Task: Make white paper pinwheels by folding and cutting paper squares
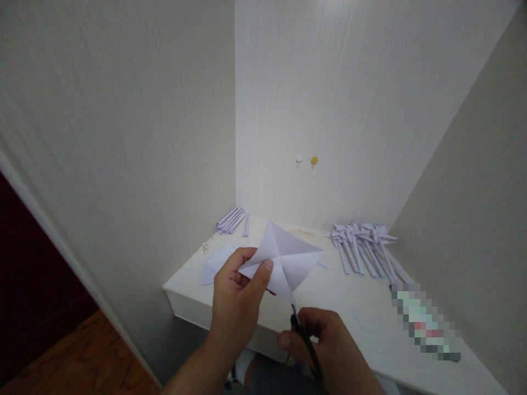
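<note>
My left hand (236, 288) pinches a creased white paper square (282, 258) by its left side, thumb on top, and holds it above the tabletop. Fold lines cross at the middle of the sheet. In my right hand (319, 337) are black-handled scissors (307, 340), fingers wrapped through the handles. Their blades point up at the paper's near corner; most of the blades is hidden, so I cannot tell how far they are apart. Behind my left hand, more white paper (214, 266) lies on the white table (349, 307).
Several rolled paper sticks (231, 220) lie at the back left. At the back right, several paper pinwheels on sticks (364, 241) are piled up. A pixelated object (424, 321) rests near the right wall. Two small hooks (314, 161) hang on the back wall. Walls enclose the table.
</note>
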`<state>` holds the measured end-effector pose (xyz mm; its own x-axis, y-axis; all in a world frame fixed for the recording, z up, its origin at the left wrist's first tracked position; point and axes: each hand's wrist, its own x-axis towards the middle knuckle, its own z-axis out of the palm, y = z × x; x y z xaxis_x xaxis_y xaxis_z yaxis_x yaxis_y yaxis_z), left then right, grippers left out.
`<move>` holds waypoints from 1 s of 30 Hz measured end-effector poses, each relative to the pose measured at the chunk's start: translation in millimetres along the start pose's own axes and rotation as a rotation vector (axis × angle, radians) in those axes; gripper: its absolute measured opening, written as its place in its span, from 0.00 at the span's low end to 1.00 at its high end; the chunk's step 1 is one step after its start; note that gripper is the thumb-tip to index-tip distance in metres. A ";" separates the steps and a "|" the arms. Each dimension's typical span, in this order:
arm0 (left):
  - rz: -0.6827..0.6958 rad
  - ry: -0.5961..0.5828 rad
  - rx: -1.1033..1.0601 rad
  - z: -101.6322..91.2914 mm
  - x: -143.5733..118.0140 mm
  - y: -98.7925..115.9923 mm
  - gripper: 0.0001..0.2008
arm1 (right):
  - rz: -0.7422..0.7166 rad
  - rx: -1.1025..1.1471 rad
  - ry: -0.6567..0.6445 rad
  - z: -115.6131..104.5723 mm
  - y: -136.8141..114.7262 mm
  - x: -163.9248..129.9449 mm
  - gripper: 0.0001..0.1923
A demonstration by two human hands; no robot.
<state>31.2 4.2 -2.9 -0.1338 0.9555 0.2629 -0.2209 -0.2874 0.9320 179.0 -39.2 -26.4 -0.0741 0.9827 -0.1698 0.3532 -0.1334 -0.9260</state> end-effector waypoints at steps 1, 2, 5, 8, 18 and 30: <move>-0.002 -0.001 -0.005 0.1 0.5 -0.3 0.13 | -0.006 0.014 -0.003 0.0 -0.6 0.0 0.15; -0.005 0.000 -0.010 0.2 0.9 -0.5 0.13 | -0.008 0.024 -0.007 -0.1 -0.8 0.1 0.15; -0.003 0.003 -0.011 0.0 1.3 -1.2 0.13 | -0.014 0.035 -0.012 -0.5 0.0 0.3 0.16; 0.007 -0.005 -0.007 -0.8 0.7 -1.7 0.12 | -0.016 0.038 -0.018 -0.5 1.4 0.8 0.16; 0.000 -0.018 -0.030 -0.7 0.3 -3.9 0.13 | -0.009 -0.014 -0.001 -0.3 5.2 2.6 0.18; -0.043 0.001 -0.014 -0.2 0.4 -3.1 0.13 | -0.017 -0.039 0.001 -0.9 8.5 6.1 0.18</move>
<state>31.6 5.4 -5.7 -0.1254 0.9668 0.2226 -0.2399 -0.2473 0.9388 182.4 -34.2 -35.0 -0.0798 0.9848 -0.1540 0.3878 -0.1117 -0.9150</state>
